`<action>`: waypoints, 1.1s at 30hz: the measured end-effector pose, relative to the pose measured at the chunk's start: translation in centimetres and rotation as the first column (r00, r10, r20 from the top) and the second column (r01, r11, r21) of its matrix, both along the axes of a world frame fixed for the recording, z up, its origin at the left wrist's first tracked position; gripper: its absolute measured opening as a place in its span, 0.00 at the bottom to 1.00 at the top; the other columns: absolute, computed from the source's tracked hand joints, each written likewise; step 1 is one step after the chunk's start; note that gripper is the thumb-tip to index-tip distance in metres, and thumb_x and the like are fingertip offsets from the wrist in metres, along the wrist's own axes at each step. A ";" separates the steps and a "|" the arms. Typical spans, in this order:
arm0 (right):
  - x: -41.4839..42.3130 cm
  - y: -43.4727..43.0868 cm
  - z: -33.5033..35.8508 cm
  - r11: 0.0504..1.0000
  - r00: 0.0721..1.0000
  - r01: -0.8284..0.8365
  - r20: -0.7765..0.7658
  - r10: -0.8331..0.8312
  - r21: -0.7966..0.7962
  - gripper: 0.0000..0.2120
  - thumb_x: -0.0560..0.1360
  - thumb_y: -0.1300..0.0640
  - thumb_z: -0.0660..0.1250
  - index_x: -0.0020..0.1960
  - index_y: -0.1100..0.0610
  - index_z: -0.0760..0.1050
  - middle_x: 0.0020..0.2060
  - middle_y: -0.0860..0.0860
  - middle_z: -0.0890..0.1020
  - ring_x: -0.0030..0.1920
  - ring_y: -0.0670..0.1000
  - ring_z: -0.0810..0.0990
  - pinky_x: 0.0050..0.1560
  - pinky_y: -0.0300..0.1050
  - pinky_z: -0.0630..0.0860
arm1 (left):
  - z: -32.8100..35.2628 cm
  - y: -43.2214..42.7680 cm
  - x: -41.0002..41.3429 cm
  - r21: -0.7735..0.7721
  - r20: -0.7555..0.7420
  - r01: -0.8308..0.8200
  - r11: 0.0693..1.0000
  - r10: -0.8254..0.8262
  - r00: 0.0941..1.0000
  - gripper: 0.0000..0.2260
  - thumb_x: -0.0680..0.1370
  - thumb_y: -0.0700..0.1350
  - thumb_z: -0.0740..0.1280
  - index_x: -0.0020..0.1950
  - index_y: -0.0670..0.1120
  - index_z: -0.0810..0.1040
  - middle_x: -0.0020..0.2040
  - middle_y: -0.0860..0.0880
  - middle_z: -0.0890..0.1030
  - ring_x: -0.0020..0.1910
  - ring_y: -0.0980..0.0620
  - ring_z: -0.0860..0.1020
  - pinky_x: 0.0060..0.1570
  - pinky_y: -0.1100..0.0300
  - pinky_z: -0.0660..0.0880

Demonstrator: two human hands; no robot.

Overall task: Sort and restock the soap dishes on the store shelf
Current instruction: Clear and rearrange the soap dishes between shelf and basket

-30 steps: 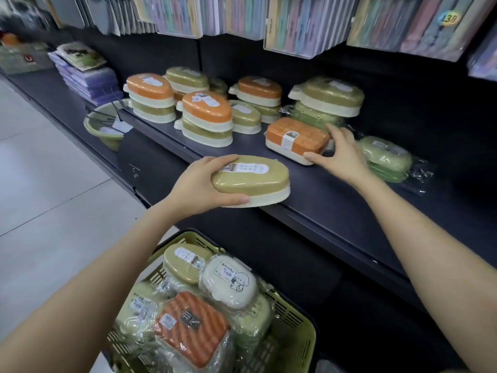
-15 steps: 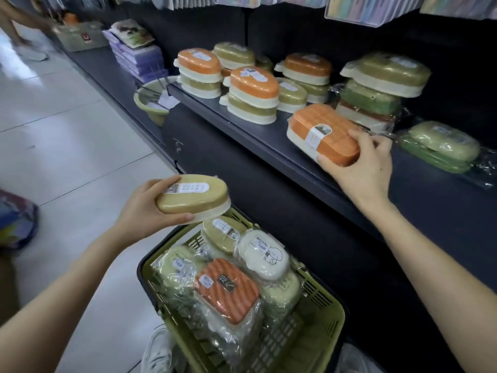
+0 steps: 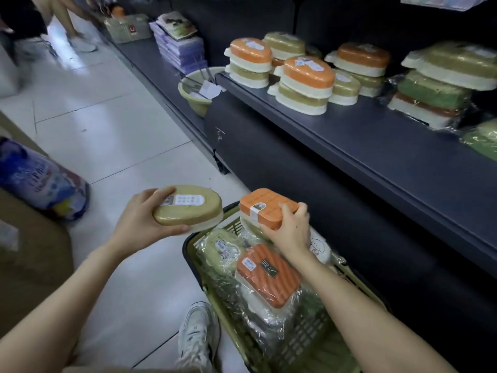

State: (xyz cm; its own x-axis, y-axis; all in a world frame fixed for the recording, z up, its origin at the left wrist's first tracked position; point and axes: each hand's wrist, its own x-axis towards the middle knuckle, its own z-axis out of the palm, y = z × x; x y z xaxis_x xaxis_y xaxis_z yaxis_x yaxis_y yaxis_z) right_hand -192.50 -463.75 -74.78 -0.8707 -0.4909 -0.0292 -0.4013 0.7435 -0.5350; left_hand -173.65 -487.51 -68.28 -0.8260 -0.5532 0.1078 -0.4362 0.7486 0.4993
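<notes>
My left hand (image 3: 139, 219) grips an oval olive soap dish (image 3: 188, 208) with a white label, held over the floor left of the basket. My right hand (image 3: 291, 230) holds a rectangular orange soap dish (image 3: 265, 207) above the far end of the green basket (image 3: 309, 335). Inside the basket lie wrapped dishes, among them an orange ribbed one (image 3: 269, 275) and a pale green one (image 3: 223, 246). On the dark shelf (image 3: 376, 141) stand stacks of orange and olive oval dishes (image 3: 306, 84) and a wrapped green stack (image 3: 433, 95) at the right.
A green basin (image 3: 199, 90) with papers sits at the shelf's left end, purple packs (image 3: 180, 47) behind it. A printed bag (image 3: 40, 181) lies on the tiled floor at left. My white shoe (image 3: 199, 335) is beside the basket. Another person's legs (image 3: 67, 17) stand far up the aisle.
My right hand has lifted the orange rectangular dish off the shelf and brought it down over the basket. My left hand has drawn the olive dish back from the shelf edge.
</notes>
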 end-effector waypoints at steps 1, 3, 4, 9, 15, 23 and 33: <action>-0.2 -0.7 -0.6 1.000 1.000 -0.011 -0.017 0.011 0.029 0.37 0.68 0.32 0.69 0.67 0.54 0.68 0.63 0.57 0.63 0.60 0.58 0.68 0.53 0.50 0.73 | -0.5 0.2 -0.2 -0.009 0.012 0.017 1.000 -0.017 1.000 0.46 0.55 0.73 0.67 0.69 0.53 0.72 0.62 0.48 0.73 0.61 0.47 0.69 0.59 0.59 0.65; -0.4 -1.8 -1.6 0.987 0.996 -0.060 -0.061 0.069 0.147 0.35 0.70 0.33 0.68 0.66 0.54 0.66 0.63 0.58 0.62 0.59 0.58 0.69 0.52 0.49 0.73 | -1.3 0.8 -0.5 -0.012 0.032 0.047 0.999 -0.046 0.998 0.46 0.54 0.73 0.67 0.69 0.54 0.71 0.62 0.48 0.74 0.61 0.47 0.69 0.59 0.58 0.64; -0.6 -2.1 -2.0 0.971 0.992 -0.085 -0.069 0.102 0.221 0.34 0.70 0.33 0.68 0.67 0.53 0.65 0.64 0.58 0.63 0.59 0.58 0.69 0.52 0.48 0.73 | -1.7 1.2 -0.7 -0.008 0.036 0.059 0.998 -0.059 0.998 0.46 0.54 0.73 0.67 0.69 0.54 0.71 0.62 0.48 0.73 0.62 0.47 0.69 0.60 0.58 0.64; -1.1 -1.1 -1.6 0.927 0.981 -0.116 -0.103 0.163 0.358 0.32 0.73 0.30 0.59 0.69 0.49 0.68 0.68 0.61 0.67 0.65 0.62 0.69 0.70 0.55 0.62 | -2.9 3.1 -1.3 0.018 0.029 0.111 0.994 -0.112 0.993 0.46 0.55 0.72 0.66 0.70 0.54 0.71 0.64 0.48 0.72 0.63 0.48 0.67 0.60 0.61 0.62; 1.1 3.1 3.7 0.941 0.935 -0.105 0.290 0.204 -0.323 0.26 0.77 0.42 0.64 0.72 0.49 0.68 0.69 0.49 0.70 0.65 0.50 0.72 0.62 0.44 0.71 | -3.2 5.9 -1.7 0.045 0.018 0.208 0.977 -0.209 0.978 0.45 0.56 0.72 0.67 0.70 0.54 0.70 0.64 0.49 0.73 0.63 0.48 0.68 0.62 0.59 0.63; 5.6 11.5 4.8 0.919 0.791 0.094 0.589 0.165 -0.382 0.32 0.70 0.53 0.76 0.71 0.50 0.66 0.60 0.52 0.76 0.57 0.50 0.79 0.55 0.44 0.78 | -3.5 14.6 -1.5 -0.059 0.010 0.380 0.923 -0.380 0.925 0.44 0.59 0.77 0.64 0.70 0.58 0.68 0.65 0.48 0.73 0.64 0.47 0.70 0.61 0.50 0.68; 5.7 23.8 6.1 0.923 0.735 0.235 0.677 0.035 -0.304 0.23 0.67 0.64 0.77 0.58 0.49 0.78 0.52 0.53 0.82 0.49 0.49 0.81 0.45 0.39 0.76 | -5.8 22.9 -2.4 0.030 0.077 0.583 0.812 -0.583 0.809 0.44 0.64 0.76 0.61 0.76 0.58 0.59 0.73 0.48 0.64 0.72 0.49 0.60 0.70 0.49 0.60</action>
State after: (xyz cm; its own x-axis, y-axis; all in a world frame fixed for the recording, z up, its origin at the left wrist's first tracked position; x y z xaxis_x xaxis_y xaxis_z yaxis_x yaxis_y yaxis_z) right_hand -186.77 -439.94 -68.66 -0.7371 -0.4952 -0.4598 0.2198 0.4677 -0.8561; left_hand -176.03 -464.56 -74.12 -0.9990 0.0349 0.0270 0.0436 0.8724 0.4869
